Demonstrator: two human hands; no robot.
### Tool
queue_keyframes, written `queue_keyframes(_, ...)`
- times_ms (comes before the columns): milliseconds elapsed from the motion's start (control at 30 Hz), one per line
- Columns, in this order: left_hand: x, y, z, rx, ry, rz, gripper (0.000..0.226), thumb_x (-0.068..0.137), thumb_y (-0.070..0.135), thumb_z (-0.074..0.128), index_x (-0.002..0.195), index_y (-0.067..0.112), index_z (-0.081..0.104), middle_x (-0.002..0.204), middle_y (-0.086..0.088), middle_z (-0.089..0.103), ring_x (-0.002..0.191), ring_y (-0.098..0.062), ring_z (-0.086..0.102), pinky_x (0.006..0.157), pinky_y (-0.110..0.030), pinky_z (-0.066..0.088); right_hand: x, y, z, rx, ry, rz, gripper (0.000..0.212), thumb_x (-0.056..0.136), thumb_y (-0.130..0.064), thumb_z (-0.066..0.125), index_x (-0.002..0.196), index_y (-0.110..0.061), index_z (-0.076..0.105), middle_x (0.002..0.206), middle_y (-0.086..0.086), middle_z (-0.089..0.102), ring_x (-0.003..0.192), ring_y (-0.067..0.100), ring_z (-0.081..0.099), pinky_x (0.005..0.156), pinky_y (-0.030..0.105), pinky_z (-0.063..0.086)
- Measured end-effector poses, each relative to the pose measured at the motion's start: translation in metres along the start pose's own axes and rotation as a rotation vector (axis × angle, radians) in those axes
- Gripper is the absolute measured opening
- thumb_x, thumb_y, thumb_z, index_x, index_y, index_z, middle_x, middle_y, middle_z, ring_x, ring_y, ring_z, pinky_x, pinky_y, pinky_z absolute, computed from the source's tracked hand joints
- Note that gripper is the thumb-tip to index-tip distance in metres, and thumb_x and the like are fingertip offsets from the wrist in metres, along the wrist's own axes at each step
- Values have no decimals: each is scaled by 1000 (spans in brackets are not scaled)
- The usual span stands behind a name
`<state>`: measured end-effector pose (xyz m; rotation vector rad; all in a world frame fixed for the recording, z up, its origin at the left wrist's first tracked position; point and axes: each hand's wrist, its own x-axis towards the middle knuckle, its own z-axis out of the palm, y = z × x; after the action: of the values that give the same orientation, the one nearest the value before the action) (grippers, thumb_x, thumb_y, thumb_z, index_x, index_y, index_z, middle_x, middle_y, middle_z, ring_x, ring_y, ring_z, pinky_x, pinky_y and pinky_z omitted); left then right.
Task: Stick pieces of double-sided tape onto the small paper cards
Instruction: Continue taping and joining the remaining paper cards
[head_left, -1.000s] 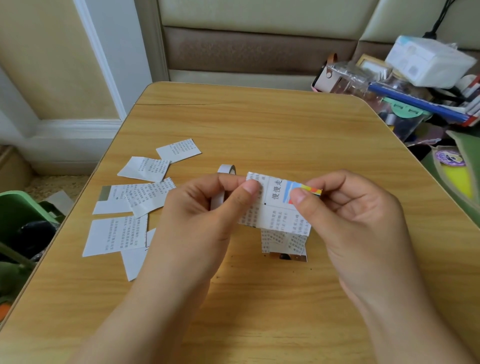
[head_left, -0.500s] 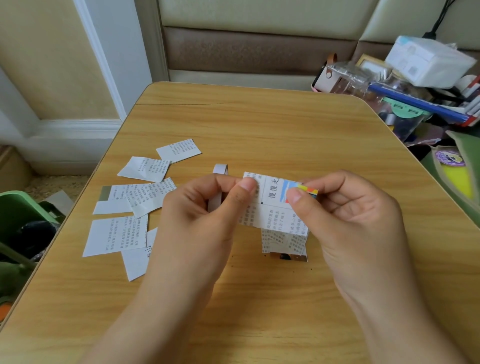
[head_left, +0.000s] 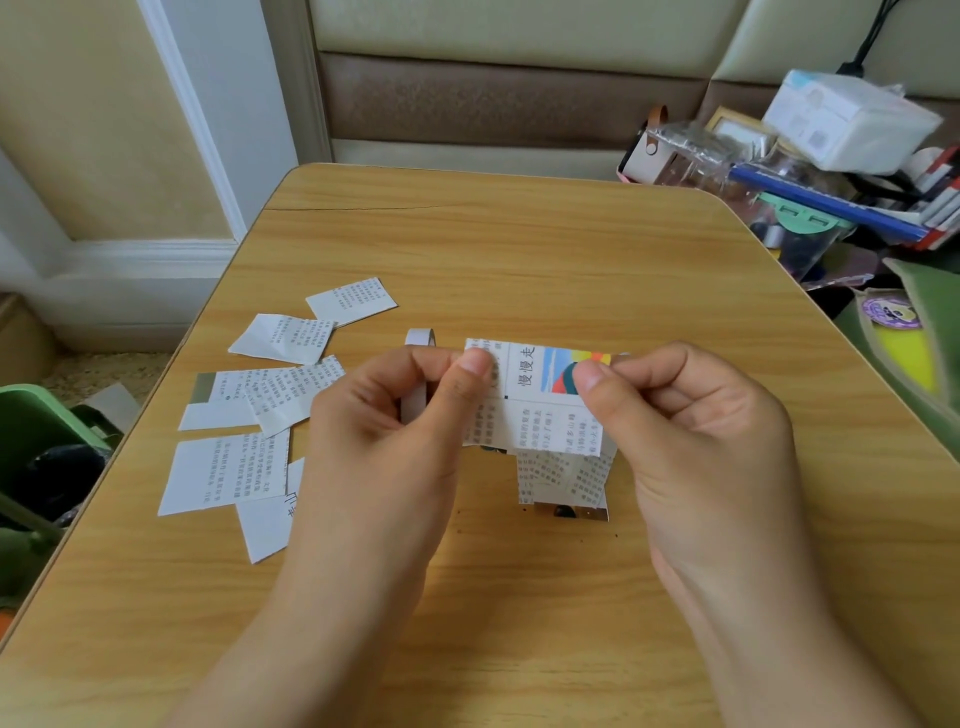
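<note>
Tape roll (head_left: 415, 384) (white) — mostly finger-hidden

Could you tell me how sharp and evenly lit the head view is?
Head view: soft daylight, no glare; the held card reads sharply between left hand and right hand; wide-angle bending curves the table edges.

Light wood-grain tabletop (head_left: 519, 249) under hands, rounded corners. Beyond hands: padded beige-and-brown headboard (head_left: 493, 93). Beyond and left of hands: cream wall (head_left: 88, 130), white moulding (head_left: 202, 130), white skirting. Left of hands: green bin (head_left: 36, 421) on floor. Soft daylight, no hard shadows.
</note>
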<state>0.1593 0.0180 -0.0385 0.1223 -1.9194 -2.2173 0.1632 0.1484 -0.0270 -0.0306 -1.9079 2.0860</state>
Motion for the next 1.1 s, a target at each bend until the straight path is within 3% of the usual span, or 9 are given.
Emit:
queue_keyframes(133, 0, 0, 0, -4, -12, -10, 20, 74, 39, 65, 61, 23, 69, 60, -3, 50, 59, -11, 41, 49, -14, 32, 0, 3, 0, -11, 3, -28, 27, 75, -1, 74, 56, -17, 65, 64, -3, 71, 63, 4, 66, 62, 14, 48)
queue_keyframes(200, -1, 1, 1, -11, -21, -4, 21, 73, 38, 74, 60, 23, 68, 58, 0, 50, 57, -8, 40, 49, -13, 32, 0, 4, 0, -18, 9, -38, 21, 72, -6, 76, 59, -18, 65, 65, -2, 72, 64, 6, 66, 63, 15, 48)
queue_keyframes(267, -2, 2, 2, -38, -10, -5, 21, 71, 39, 69, 57, 23, 67, 53, 6, 49, 54, -4, 40, 48, -10, 33, 0, 4, -2, -8, 1, 7, 12, 69, -15, 72, 69, -20, 61, 67, -1, 72, 65, 8, 65, 62, 16, 49)
queue_keyframes(433, -5, 2, 5, 3, -11, 37, 22, 73, 38, 75, 58, 23, 67, 44, 16, 43, 46, -1, 37, 45, -10, 31, -2, 3, 4, 24, -166, 227, 62, 60, -22, 84, 112, -33, 52, 81, 1, 74, 74, 12, 70, 67, 23, 53)
queue_keyframes(600, -9, 5, 9, 42, 2, 40, 22, 72, 39, 60, 60, 20, 62, 38, 18, 42, 40, 1, 39, 43, -8, 29, -3, 2, 7, -11, -155, 155, 56, 69, -8, 80, 109, -39, 58, 83, 8, 74, 75, 18, 71, 70, 33, 57)
queue_keyframes(733, -7, 2, 6, 73, 31, 22, 26, 81, 36, 62, 59, 24, 62, 41, 15, 39, 42, -3, 34, 42, -12, 28, -3, 3, 6, -54, -172, 143, 49, 75, -15, 78, 112, -41, 60, 70, 11, 72, 68, 17, 68, 69, 27, 53)
queue_keyframes(900, -5, 1, 5, 54, 54, -6, 29, 85, 29, 62, 57, 23, 60, 42, 15, 39, 45, -3, 35, 45, -16, 31, -1, 3, 1, -72, -123, 158, 39, 75, -18, 79, 107, -35, 67, 75, 8, 74, 76, 17, 68, 92, 36, 49)
queue_keyframes(1000, -5, 1, 5, 52, 47, -7, 28, 84, 32, 63, 57, 26, 61, 43, 14, 39, 47, -4, 35, 45, -16, 31, 1, 3, -1, -22, -113, 171, 34, 75, -11, 73, 104, -29, 67, 75, 3, 75, 74, 9, 67, 81, 26, 49)
queue_keyframes(1100, -5, 4, 4, 54, 42, -2, 26, 79, 35, 63, 55, 26, 62, 41, 15, 37, 43, -3, 33, 43, -12, 28, 1, 3, -1, 15, -123, 183, 37, 70, -18, 72, 106, -26, 68, 74, 5, 74, 73, 9, 64, 78, 24, 49)
